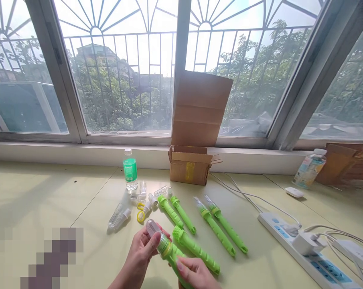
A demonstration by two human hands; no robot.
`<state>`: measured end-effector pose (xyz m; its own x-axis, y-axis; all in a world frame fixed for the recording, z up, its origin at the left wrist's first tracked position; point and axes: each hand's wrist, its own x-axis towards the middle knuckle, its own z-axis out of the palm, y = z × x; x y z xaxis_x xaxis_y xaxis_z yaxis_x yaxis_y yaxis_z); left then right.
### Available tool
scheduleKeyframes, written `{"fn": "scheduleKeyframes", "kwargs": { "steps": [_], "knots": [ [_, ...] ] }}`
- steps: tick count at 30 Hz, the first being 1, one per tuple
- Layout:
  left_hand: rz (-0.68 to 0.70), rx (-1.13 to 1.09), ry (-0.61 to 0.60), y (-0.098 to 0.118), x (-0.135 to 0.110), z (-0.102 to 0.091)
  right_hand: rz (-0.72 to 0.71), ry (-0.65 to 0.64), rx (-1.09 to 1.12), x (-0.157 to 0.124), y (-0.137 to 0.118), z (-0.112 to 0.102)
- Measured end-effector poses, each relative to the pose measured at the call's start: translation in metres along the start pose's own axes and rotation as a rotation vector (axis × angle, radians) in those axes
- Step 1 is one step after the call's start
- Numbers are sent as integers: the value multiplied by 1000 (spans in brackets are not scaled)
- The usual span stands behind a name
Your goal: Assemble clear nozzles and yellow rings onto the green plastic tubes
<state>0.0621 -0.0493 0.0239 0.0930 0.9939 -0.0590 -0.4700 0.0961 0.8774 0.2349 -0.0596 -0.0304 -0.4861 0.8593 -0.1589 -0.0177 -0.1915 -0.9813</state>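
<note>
Over the near side of the table [259, 263], the left hand [141, 248] pinches the clear cap [152, 227] and the right hand [197, 273] pinches the green stick [170, 254] under it, seemingly joining them, which likely calls for a snug twist.

Glossy, transparent plastic formed the ribbed tip [153, 227] of the smooth green plastic tube [174, 257] gripped by the left hand [145, 244] and right hand [197, 273]. Just beyond the hands, other green tubes [197, 253] of moulded plastic bore a soft sheen, near shiny see-through plastic caps [116, 216]. Farther ahead of the hands stood a clear, glossy plastic bottle [130, 170] and a matt cardboard box [178, 170] with shiny yellow tape [189, 171]. To the hands' right lay a smooth plastic power strip [301, 257]; beneath them, the tabletop [253, 273] looked smooth and faintly glossy.
</note>
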Motion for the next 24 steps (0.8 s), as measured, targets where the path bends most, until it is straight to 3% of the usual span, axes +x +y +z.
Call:
{"fn": "scheduleKeyframes", "kwargs": {
  "steps": [3,6,8,12,14,17,21,24],
  "knots": [
    [7,-18,-50,-1,1,-1,74,-86,128,4,-5,-6],
    [11,-31,-41,-3,3,-2,69,-55,55,3,-7,-4],
    [3,-11,-8,-4,4,-4,-8,77,-104,0,-8,0],
    [14,34,-7,-8,5,-6,-321,513,-511,-8,-4,4],
    [24,38,11,-8,4,-6,-439,582,-653,-11,-2,5],
    [21,43,0,-8,2,-6,-454,550,-684,-14,-2,10],
    [2,90,-52,-9,2,-10,-317,459,-485,-13,-12,19],
    [8,106,-78,-9,3,-14,-220,309,-325,-13,-22,19]
  ]
}}
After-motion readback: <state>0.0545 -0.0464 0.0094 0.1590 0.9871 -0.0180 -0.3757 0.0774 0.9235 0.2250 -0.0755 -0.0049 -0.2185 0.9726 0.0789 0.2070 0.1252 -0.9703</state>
